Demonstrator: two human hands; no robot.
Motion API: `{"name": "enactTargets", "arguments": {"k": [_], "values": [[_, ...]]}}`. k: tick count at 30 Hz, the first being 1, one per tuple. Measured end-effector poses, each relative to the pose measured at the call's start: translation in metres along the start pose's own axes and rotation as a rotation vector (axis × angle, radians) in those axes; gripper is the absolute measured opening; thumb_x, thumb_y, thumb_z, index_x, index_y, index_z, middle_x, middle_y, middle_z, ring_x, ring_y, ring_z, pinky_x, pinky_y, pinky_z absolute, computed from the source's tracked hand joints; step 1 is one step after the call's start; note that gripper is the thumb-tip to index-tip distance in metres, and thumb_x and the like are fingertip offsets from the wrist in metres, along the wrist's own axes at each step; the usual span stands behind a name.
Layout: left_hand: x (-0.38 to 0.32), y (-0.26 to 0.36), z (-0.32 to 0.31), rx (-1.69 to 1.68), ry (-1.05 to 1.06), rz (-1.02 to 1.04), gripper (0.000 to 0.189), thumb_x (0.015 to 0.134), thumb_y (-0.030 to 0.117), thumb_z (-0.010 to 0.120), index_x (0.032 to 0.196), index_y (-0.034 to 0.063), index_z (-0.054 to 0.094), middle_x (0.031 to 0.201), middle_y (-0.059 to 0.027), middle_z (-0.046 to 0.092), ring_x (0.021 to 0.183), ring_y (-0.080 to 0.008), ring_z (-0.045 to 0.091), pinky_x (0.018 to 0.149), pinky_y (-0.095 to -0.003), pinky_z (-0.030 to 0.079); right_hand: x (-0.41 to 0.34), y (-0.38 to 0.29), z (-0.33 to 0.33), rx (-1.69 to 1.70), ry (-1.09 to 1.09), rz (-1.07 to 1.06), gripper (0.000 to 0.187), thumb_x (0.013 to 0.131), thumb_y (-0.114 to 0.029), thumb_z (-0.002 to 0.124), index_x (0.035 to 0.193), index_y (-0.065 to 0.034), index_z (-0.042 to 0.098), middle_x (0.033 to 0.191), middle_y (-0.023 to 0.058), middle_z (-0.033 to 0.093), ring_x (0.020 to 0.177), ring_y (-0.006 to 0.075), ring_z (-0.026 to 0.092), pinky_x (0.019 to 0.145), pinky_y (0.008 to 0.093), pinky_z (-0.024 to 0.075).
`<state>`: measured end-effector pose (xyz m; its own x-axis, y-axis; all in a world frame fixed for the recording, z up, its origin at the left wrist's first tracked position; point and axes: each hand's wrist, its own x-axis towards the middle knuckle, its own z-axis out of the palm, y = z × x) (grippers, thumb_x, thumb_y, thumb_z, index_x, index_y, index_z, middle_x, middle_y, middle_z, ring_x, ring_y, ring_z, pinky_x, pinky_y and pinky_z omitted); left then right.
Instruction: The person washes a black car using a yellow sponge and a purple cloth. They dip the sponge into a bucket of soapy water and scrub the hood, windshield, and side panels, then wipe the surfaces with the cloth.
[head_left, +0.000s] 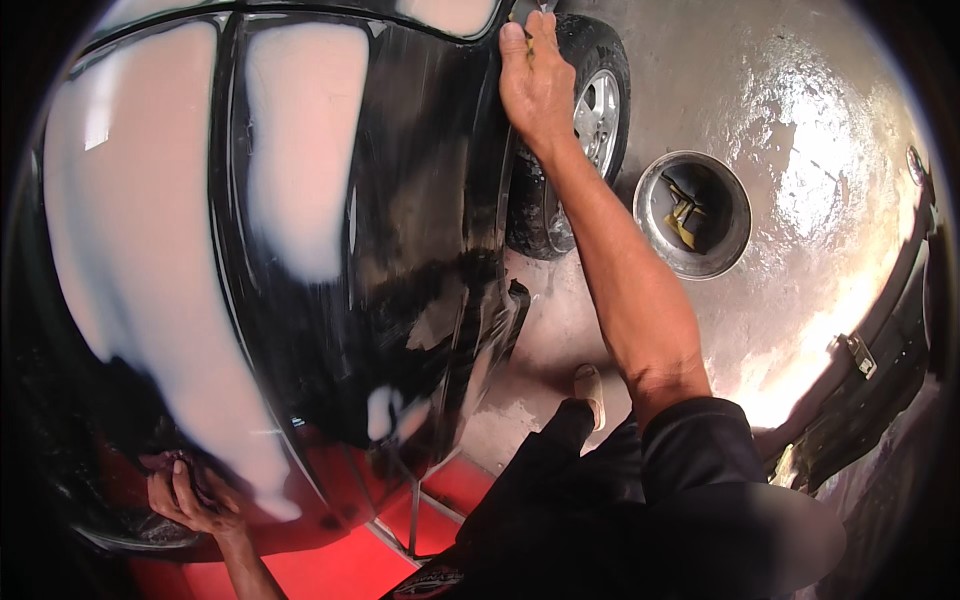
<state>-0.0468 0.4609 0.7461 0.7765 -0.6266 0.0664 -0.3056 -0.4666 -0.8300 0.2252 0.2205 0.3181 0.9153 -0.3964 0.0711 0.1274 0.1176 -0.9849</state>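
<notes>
A black car body panel (405, 150) with pale pinkish-white smoothed patches (142, 187) fills the left side. At lower left, my left hand (191, 499) is closed around a bunched maroon cloth (180, 465) against the dark panel, beside the lower end of the long pale patch. My right hand (536, 75) is at the top, by the panel edge above the wheel. Its fingers are closed around a small yellowish piece (530, 46), perhaps sandpaper, mostly hidden by the hand.
A car wheel (600, 112) sits under the right arm. A round metal basin (637, 217) holding yellow and dark folded pieces (682, 217) stands on the wet concrete floor (750, 300). Another dark car part (885, 405) lies along the right rim. Red surfaces (322, 566) with metal bars show below.
</notes>
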Motion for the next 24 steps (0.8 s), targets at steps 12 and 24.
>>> {"name": "enactTargets", "arguments": {"k": [12,24], "values": [[0.000,-0.001,0.000,-0.005,-0.009,0.009,0.033,0.096,0.013,0.066,0.126,-0.0002,0.061,0.119,-0.0241,0.059,0.106,-0.0397,0.058,0.090,-0.0545,0.048,-0.029,-0.006,0.014,-0.219,-0.029,-0.218,0.065,0.105,-0.037,0.051,0.149,0.0095,0.040,0.157,0.0338,0.034,0.147,0.0521,0.029,0.121,0.0568,0.0259],[0.003,0.001,0.000,-0.023,0.010,0.008,0.035,0.093,0.008,0.068,0.125,-0.0009,0.062,0.119,-0.0229,0.058,0.106,-0.0386,0.058,0.091,-0.0526,0.047,-0.057,-0.028,0.016,-0.132,-0.094,-0.187,0.067,0.106,-0.035,0.051,0.150,0.0132,0.035,0.156,0.0381,0.032,0.147,0.0531,0.030,0.121,0.0543,0.0276]]}}
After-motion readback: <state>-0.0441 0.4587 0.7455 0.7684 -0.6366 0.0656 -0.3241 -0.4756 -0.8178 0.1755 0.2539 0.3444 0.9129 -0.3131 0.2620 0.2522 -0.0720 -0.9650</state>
